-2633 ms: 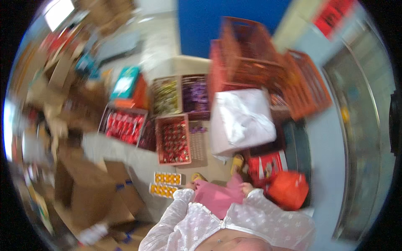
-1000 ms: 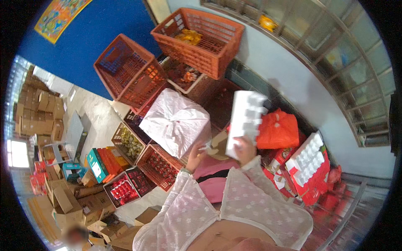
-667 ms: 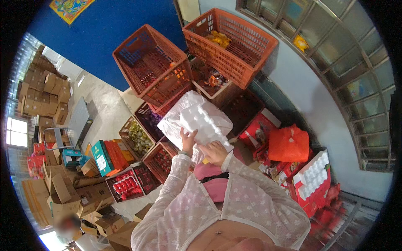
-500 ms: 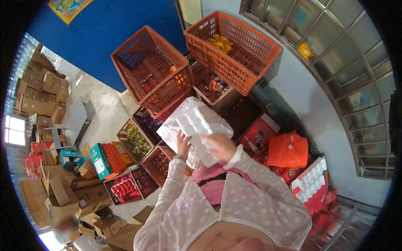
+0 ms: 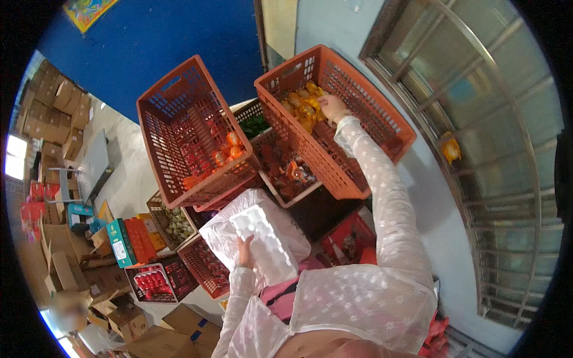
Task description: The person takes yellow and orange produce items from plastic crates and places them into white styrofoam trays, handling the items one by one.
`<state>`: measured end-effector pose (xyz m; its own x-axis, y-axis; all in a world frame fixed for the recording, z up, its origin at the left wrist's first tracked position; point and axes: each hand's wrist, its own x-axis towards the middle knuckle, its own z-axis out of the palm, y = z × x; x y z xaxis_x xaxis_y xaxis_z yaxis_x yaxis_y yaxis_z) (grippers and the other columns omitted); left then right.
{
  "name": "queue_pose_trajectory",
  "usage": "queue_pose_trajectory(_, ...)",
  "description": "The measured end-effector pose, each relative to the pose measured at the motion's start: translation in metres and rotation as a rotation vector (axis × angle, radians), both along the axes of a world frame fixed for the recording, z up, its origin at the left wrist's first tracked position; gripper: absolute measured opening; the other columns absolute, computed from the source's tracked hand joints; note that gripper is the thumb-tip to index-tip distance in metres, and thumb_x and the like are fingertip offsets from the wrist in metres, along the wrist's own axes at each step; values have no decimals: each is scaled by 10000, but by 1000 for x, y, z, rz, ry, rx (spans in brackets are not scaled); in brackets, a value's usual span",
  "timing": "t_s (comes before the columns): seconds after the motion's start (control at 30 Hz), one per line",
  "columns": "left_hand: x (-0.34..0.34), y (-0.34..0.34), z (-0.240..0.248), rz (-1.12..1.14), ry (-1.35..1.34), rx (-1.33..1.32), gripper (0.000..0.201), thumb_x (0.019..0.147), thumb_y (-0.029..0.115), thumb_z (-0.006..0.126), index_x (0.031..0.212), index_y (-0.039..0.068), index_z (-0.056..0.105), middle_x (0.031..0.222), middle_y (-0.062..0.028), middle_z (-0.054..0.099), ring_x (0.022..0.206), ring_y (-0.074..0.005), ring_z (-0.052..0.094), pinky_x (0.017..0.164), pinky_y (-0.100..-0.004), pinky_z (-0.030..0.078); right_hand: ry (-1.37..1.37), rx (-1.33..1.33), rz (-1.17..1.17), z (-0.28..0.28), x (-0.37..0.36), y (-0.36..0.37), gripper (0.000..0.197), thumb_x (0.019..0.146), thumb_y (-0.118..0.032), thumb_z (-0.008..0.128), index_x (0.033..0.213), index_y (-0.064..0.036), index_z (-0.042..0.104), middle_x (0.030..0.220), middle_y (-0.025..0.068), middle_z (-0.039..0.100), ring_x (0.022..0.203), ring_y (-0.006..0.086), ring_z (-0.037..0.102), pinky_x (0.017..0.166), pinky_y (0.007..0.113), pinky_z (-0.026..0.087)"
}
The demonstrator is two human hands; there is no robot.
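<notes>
Yellow packets (image 5: 304,111) at fingertips (image 5: 323,100) of right hand (image 5: 334,108), inside crate (image 5: 311,150).

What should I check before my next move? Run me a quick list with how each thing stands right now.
1. Left hand on the white foam tray: ok, at its left edge.
2. Tray resting on the white wrapped bundle: cannot tell; it overlaps the bundle in view, but contact is hidden.
3. Right hand at the yellow packets: ok, inside the right-hand orange-red crate.
4. Packet gripped in the right hand: cannot tell, the fingertips are unclear.
5. Packets on the tray: not ok, only bare white shows.
</notes>
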<state>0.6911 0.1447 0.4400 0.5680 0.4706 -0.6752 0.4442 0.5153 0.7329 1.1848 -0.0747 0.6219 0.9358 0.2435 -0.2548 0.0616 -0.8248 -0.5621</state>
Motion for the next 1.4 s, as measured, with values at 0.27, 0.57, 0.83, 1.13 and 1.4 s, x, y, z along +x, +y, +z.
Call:
queue_pose_trajectory(0.27,21,-11,41,77,31,-22,645,836,118,637,1379,34,299,1279,-96,460,1149,-221,459,951,-339,393,471,-300,120,-135,13,5,375,899,-200,518,1232,-27,535,1176,144,587,942,233,609,780,365,481)
queue_pose_trajectory(0.57,22,-14,40,8,-23,7,669,759,48,713,1315,31,342,1201,-107,508,1095,-215,504,902,-349,449,61,195,37,-44,19,-5,477,828,-327,649,1153,13,563,1101,134,608,949,198,605,830,363,472)
queue_pose_trajectory(0.83,28,-7,53,-48,-167,-40,706,678,-68,730,1284,14,376,1145,-103,550,1040,-219,551,885,-349,478,495,1437,55,98,-61,-32,387,900,-227,567,1215,-17,487,1106,169,596,917,264,604,811,366,489)
queue_pose_trajectory(1.13,31,-3,35,-171,-169,195,787,666,62,804,1311,4,357,1200,-122,532,1069,-200,533,907,-330,455,1217,1447,-96,20,-246,58,340,859,-124,544,1191,-49,544,1138,71,587,1065,223,561,919,366,474)
queue_pose_trajectory(1.4,22,-3,-5,-174,-207,544,1199,550,314,880,1402,-98,144,1291,-276,458,1201,-342,471,1006,-371,378,761,816,180,-72,-310,136,364,783,-119,719,1085,28,580,1044,97,631,935,151,615,795,273,503)
